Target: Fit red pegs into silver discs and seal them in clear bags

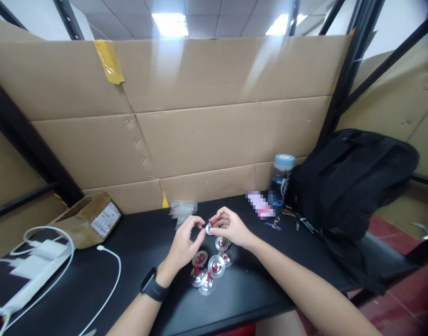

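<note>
Above the black table [256,284] my right hand [233,227] pinches a small silvery finger cymbal [209,229] by its red cord side. My left hand [185,242], with a dark watch on its wrist, is just left of that cymbal. Its thumb and forefinger are apart, their tips close to the rim; whether they touch it I cannot tell. Several more finger cymbals [216,266] with red cords lie in a loose cluster on the table below my hands, some overlapping.
Clear plastic bags [183,208] lie behind my left hand. To the right are a blue-lidded bottle [282,179], keys [298,221] and a black backpack [357,182]. An open cardboard box [91,221], a white power strip [42,275] and a white cable [117,275] occupy the left.
</note>
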Tool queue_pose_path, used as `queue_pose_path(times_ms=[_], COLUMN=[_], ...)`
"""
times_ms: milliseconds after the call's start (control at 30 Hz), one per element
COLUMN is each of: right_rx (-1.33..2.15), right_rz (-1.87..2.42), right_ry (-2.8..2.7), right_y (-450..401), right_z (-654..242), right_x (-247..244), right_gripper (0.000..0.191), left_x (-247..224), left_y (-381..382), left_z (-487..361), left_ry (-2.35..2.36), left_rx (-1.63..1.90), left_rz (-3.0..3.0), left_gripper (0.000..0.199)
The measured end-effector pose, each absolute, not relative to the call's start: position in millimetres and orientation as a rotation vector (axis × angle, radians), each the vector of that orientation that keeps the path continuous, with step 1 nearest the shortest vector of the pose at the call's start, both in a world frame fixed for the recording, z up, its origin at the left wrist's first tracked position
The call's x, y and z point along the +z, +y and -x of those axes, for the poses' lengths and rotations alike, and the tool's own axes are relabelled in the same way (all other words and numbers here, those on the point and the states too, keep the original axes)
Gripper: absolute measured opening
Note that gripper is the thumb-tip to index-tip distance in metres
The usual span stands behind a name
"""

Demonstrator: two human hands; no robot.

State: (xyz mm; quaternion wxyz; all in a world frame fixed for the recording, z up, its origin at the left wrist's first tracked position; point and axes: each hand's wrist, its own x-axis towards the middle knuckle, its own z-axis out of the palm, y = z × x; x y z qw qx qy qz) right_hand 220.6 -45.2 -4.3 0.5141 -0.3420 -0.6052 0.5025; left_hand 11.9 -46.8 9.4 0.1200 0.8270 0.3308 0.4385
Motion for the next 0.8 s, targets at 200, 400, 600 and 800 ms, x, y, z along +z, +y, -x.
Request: queue_pose_path(times_ms=[200, 400, 600, 800], right_rx=[1.349, 1.435, 1.384, 1.130], right_rz=[0.741, 0.731, 0.770, 0.848], right_ry=[-1.353, -1.358, -1.389, -1.402], right_y=[-53, -53, -53, -40], right_z=[-208, -213, -210, -230], right_x=[-6, -7, -5, 4], right_gripper=[0.054, 0.056, 0.052, 0.048], left_x=[8, 10, 14, 18], left_y=[-47, -46, -45, -31], left_z=[-8, -8, -7, 12], left_ry=[0.941, 0.893, 0.887, 1.049], left_rx=[1.217, 1.260, 1.123, 1.083], left_rz=[-2.430, -2.356, -2.396, -2.406], left_gripper=[0.006, 0.005, 0.011, 0.017])
